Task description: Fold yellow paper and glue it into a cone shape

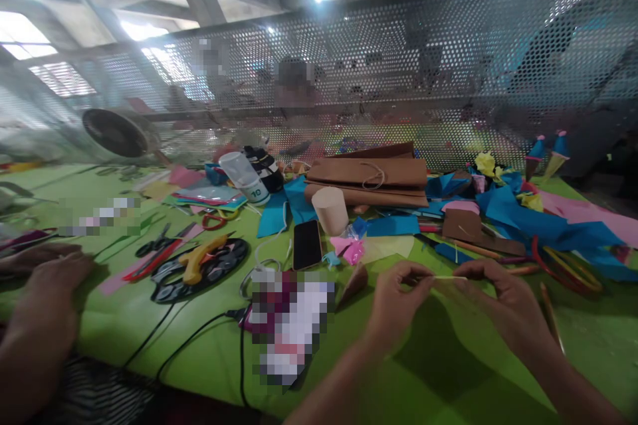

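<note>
Above the right part of the green table point(363, 345), my left hand point(401, 299) pinches one end of a thin, pale yellowish strip point(448, 278). The strip's other end is between the fingers of my right hand point(501, 299). It is seen nearly edge-on, so its full shape is unclear. A brown folded piece point(353, 284) stands just left of my left hand. Beyond the hands lies a pale yellow sheet point(389, 248). A pencil point(552, 319) rests beside my right forearm.
Another person's hands point(54, 279) are at the far left. Around the middle are a phone point(307, 246), a paper roll point(329, 210) and brown sheets point(369, 182). A yellow glue gun point(199, 262), red scissors point(154, 260) and cables lie left; blue paper point(543, 216) and scissors point(568, 269) lie right.
</note>
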Tool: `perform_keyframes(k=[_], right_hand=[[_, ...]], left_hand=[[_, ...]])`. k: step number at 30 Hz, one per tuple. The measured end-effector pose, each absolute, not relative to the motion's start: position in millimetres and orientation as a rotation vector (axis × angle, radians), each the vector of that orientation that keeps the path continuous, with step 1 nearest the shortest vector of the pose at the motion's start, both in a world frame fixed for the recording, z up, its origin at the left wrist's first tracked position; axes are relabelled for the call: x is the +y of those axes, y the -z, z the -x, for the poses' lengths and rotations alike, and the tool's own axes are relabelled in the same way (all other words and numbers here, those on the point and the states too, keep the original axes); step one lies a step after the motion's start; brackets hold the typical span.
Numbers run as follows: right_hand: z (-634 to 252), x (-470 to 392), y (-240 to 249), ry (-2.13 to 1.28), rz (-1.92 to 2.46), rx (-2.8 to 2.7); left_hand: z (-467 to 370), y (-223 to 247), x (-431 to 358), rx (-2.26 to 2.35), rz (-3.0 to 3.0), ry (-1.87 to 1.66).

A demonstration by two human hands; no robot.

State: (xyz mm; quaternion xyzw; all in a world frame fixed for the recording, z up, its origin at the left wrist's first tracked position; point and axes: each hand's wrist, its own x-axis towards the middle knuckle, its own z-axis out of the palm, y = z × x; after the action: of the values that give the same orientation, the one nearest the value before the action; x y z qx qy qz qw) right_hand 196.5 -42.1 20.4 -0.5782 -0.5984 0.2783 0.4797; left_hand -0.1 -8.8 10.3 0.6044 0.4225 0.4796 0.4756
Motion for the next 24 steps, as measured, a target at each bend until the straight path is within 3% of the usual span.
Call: perform_keyframes(k=[24], right_hand=[[-212.3,-40.7,-7.7,-0.712,1.468,-1.328]], left_hand=[[5.5,-14.6,-5.8,0.997,-1.375,-1.184]])
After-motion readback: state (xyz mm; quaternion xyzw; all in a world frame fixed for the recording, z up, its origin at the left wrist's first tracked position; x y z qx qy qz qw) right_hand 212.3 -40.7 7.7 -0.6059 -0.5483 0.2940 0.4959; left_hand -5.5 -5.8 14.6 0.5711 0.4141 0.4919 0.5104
